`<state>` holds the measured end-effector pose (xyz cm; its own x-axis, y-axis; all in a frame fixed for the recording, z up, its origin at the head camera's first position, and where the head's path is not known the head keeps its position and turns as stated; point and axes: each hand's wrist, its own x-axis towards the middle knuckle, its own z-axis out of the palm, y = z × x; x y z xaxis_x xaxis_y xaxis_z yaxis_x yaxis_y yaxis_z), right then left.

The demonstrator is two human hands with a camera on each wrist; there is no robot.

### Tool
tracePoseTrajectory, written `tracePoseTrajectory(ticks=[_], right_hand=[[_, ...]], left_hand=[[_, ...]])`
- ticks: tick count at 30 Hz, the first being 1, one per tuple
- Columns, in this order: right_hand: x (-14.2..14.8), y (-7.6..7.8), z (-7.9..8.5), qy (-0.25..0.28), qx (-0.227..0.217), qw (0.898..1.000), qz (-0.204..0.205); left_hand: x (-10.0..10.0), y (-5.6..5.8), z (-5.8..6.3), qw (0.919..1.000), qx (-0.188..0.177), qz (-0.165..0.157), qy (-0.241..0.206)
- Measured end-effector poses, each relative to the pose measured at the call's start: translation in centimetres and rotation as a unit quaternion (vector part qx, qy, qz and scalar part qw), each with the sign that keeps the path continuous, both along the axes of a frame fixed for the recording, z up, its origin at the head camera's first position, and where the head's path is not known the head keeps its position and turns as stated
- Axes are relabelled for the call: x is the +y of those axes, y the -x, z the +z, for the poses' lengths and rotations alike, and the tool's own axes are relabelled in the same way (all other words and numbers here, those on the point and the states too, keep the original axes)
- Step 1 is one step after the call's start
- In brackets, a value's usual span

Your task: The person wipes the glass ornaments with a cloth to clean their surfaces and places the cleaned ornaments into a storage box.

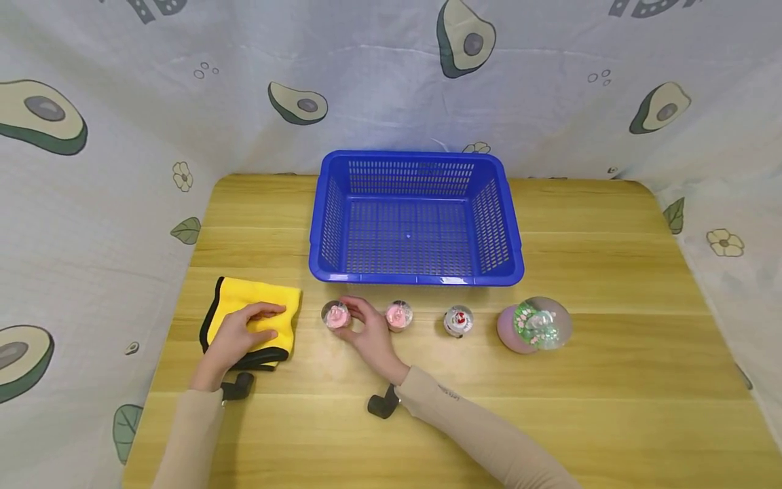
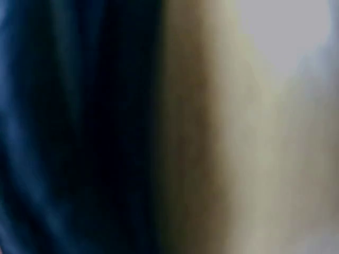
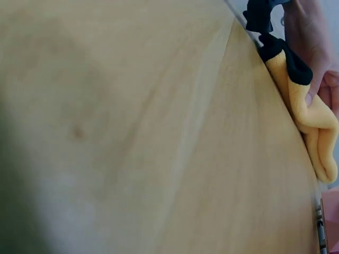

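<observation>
A folded yellow cloth with black edging (image 1: pixel 256 293) lies at the left of the table. My left hand (image 1: pixel 235 337) rests on it, thumb and fingers apart; the right wrist view also shows that thumb on the cloth (image 3: pixel 302 108). With thumb and fingertips my right hand (image 1: pixel 374 343) pinches a small snow globe with a pink figure (image 1: pixel 336 316) by its sides. A similar pink snow globe (image 1: pixel 398 315) stands just right of that hand. Further right are a small snow globe with a red and white figure (image 1: pixel 458 320) and a larger one on a lilac base (image 1: pixel 516 333). The left wrist view is blurred.
Behind the row of globes stands a blue plastic basket (image 1: pixel 421 278) with slotted walls, nothing in it. A white avocado-print curtain (image 1: pixel 379 102) encloses the wooden table (image 1: pixel 611 407) at the back and sides. Black wrist-camera pieces (image 1: pixel 383 404) hang under both wrists.
</observation>
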<state>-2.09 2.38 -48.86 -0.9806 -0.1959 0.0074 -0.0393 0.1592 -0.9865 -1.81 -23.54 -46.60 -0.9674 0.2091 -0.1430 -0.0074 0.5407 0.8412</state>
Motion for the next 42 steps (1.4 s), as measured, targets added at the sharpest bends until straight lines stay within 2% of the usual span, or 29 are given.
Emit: tracePoseTrajectory(ticks=[7,10,13,15,19,21,24,27,33,36,40,42], right_hand=[[0.1,0.0,0.5,0.009,-0.038,0.999,-0.004],[0.2,-0.3,2.1,0.014,-0.035,0.999,0.006],[0.4,-0.7,3.8,0.012,-0.036,0.999,0.020],[0.5,-1.0,4.4,0.017,-0.043,0.998,0.030],[0.8,-1.3,4.4,0.054,-0.069,0.995,0.050],[0.9,-1.4,3.9,0.080,-0.085,0.991,0.060],[1.3,-1.5,3.3,0.108,-0.099,0.986,0.073],[1.8,-1.5,3.4,0.129,-0.101,0.983,0.080],[3.3,-1.5,5.6,0.167,-0.080,0.979,0.089],[4.1,-1.3,6.7,0.172,-0.052,0.981,0.077],[5.2,-1.2,8.1,0.193,-0.026,0.979,0.063],[5.8,-1.2,9.0,0.200,-0.024,0.978,0.058]], left_hand=[[1.5,-0.5,0.5,0.9973,0.024,0.048,0.051],[1.9,-0.7,0.5,0.9954,0.035,0.067,0.059],[2.0,-0.8,0.6,0.9950,0.036,0.081,0.046],[2.0,-0.9,0.7,0.9950,0.036,0.089,0.029],[2.1,-1.0,1.2,0.9934,0.043,0.101,-0.033],[2.4,-1.1,1.7,0.9902,0.045,0.108,-0.076],[3.0,-1.3,2.8,0.9814,0.046,0.120,-0.142],[3.6,-1.4,4.0,0.9676,0.045,0.134,-0.209],[4.9,-1.9,5.9,0.9331,0.065,0.138,-0.325],[5.7,-2.1,6.8,0.9084,0.079,0.130,-0.389],[7.1,-2.4,7.9,0.8675,0.083,0.098,-0.480],[7.8,-2.5,8.2,0.8497,0.075,0.081,-0.516]])
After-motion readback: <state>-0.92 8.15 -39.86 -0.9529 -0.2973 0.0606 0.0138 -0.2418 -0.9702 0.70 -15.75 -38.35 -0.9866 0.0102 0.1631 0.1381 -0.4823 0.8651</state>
